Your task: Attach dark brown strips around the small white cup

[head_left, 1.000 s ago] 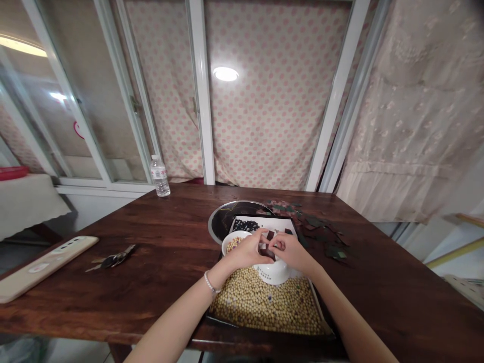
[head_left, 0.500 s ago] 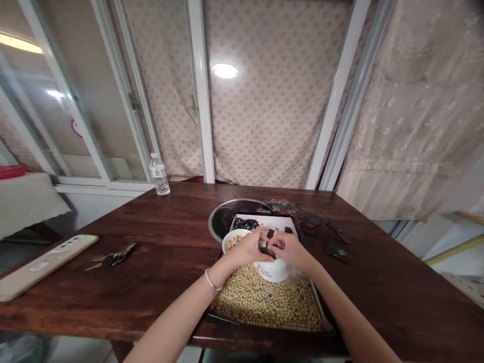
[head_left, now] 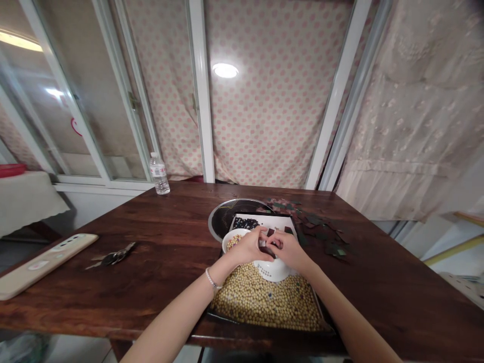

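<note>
At the far left of the frame, a shallow red tray (head_left: 11, 167) sits on a table draped in off-white cloth (head_left: 26, 201). On the left of the dark reddish-brown wooden table (head_left: 113, 302) lie a long, flat cream-coloured case (head_left: 45, 264) and a small bunch of metal keys (head_left: 113, 258), with a clear plastic water bottle (head_left: 159, 175) at the far edge. Near the middle, a round dark metal pan (head_left: 223, 222) lies partly under a black baking tray (head_left: 215, 312) heaped with pale round soybeans (head_left: 264, 302). A white bowl of mixed beans (head_left: 231, 242) and a white perforated colander (head_left: 273, 270) rest on the tray. Above the colander, the left hand (head_left: 246, 248), with a pearl bracelet (head_left: 210, 279) at its wrist, and the right hand (head_left: 289, 250) meet, their fingers clenched around a small dark piece (head_left: 266, 247); it is largely hidden, so it may be more than one piece. It looks light and stiff, and probably thin enough that a fingertip pinch at its edges would suit it best. To the right, dark green fragments (head_left: 335, 248) lie scattered on the wood below a pale lace curtain (head_left: 416, 111).
</note>
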A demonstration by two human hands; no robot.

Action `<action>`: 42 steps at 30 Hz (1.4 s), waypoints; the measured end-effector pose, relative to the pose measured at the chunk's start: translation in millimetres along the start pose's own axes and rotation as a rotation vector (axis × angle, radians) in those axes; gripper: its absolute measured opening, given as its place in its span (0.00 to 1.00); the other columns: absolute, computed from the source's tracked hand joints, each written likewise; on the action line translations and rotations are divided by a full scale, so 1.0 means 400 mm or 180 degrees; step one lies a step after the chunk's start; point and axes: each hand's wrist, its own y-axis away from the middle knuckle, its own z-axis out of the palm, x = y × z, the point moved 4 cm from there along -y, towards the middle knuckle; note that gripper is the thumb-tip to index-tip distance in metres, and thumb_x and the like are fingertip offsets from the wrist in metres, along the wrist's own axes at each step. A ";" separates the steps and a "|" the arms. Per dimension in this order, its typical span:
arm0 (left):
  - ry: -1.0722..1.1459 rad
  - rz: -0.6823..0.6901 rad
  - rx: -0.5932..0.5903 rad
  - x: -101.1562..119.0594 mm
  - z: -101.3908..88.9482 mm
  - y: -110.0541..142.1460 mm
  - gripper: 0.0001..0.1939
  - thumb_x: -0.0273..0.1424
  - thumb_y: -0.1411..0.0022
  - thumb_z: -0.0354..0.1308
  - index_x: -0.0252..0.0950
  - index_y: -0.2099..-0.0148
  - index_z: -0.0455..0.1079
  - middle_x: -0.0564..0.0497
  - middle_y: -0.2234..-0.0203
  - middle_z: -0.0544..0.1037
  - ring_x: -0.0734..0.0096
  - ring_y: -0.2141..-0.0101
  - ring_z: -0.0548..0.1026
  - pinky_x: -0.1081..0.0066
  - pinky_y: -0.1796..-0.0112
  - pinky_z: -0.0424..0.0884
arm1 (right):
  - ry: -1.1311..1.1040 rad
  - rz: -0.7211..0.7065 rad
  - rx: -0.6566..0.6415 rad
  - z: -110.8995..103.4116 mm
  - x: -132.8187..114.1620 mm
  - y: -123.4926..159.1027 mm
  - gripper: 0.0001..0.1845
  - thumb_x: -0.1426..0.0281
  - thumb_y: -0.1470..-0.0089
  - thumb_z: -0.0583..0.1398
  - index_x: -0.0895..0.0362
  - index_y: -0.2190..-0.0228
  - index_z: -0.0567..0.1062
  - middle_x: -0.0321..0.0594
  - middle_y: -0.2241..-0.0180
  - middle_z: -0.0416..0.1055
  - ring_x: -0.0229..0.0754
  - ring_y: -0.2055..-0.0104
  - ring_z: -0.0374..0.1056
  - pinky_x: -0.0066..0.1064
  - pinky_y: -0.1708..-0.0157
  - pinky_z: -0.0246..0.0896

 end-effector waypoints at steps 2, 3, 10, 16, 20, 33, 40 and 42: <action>0.0003 -0.0005 -0.0002 -0.002 0.000 -0.001 0.40 0.28 0.63 0.71 0.36 0.48 0.57 0.50 0.63 0.74 0.62 0.62 0.73 0.66 0.62 0.67 | 0.0054 -0.0013 -0.0010 0.001 -0.003 0.000 0.06 0.75 0.51 0.57 0.56 0.75 0.74 0.34 0.78 0.62 0.38 0.74 0.59 0.28 0.74 0.52; 0.0000 -0.0011 0.0001 -0.001 0.000 -0.001 0.40 0.28 0.63 0.71 0.36 0.47 0.57 0.50 0.63 0.74 0.62 0.62 0.73 0.66 0.62 0.67 | 0.0083 -0.0016 -0.0006 0.000 -0.003 0.001 0.06 0.75 0.50 0.57 0.55 0.75 0.74 0.35 0.76 0.64 0.38 0.73 0.60 0.28 0.73 0.52; -0.0040 -0.0041 0.0029 0.007 -0.003 0.002 0.41 0.30 0.64 0.71 0.35 0.47 0.57 0.48 0.62 0.73 0.60 0.61 0.73 0.65 0.62 0.67 | 0.0209 -0.0031 -0.0027 -0.004 -0.007 0.003 0.06 0.76 0.50 0.57 0.55 0.74 0.74 0.35 0.74 0.65 0.39 0.72 0.61 0.28 0.72 0.52; -0.0070 -0.0075 0.0016 0.011 -0.003 0.002 0.41 0.29 0.63 0.71 0.35 0.47 0.57 0.49 0.63 0.73 0.62 0.63 0.73 0.67 0.64 0.67 | 0.0140 -0.0093 -0.0096 0.004 -0.009 0.000 0.06 0.75 0.50 0.58 0.55 0.75 0.74 0.34 0.75 0.65 0.38 0.72 0.61 0.28 0.72 0.53; -0.0062 -0.0057 -0.0014 0.011 -0.003 0.002 0.40 0.29 0.63 0.71 0.36 0.47 0.57 0.49 0.63 0.74 0.62 0.62 0.73 0.67 0.63 0.67 | 0.0097 -0.0046 -0.0032 -0.001 -0.006 0.001 0.07 0.75 0.50 0.57 0.55 0.74 0.74 0.35 0.74 0.64 0.39 0.72 0.61 0.28 0.72 0.52; -0.0112 0.0000 -0.0030 0.022 -0.008 0.005 0.38 0.30 0.62 0.71 0.36 0.49 0.58 0.47 0.62 0.75 0.59 0.60 0.73 0.65 0.62 0.66 | -0.0433 0.0075 -0.0268 -0.011 0.006 0.013 0.06 0.74 0.54 0.58 0.57 0.78 0.75 0.31 0.82 0.58 0.34 0.79 0.55 0.26 0.78 0.48; -0.0152 -0.0003 -0.0045 0.018 -0.008 0.005 0.39 0.29 0.62 0.71 0.36 0.47 0.58 0.46 0.60 0.75 0.57 0.59 0.73 0.64 0.60 0.66 | -0.0657 0.0295 -0.0171 -0.015 0.016 0.014 0.06 0.72 0.55 0.59 0.59 0.78 0.75 0.30 0.83 0.55 0.34 0.79 0.54 0.25 0.79 0.48; -0.0162 -0.0004 -0.0048 0.018 -0.008 0.005 0.40 0.30 0.62 0.71 0.36 0.47 0.57 0.46 0.60 0.75 0.57 0.59 0.73 0.64 0.60 0.65 | -0.0726 0.0357 -0.0113 -0.012 0.024 0.011 0.05 0.72 0.55 0.59 0.59 0.78 0.75 0.30 0.83 0.56 0.34 0.79 0.54 0.25 0.79 0.48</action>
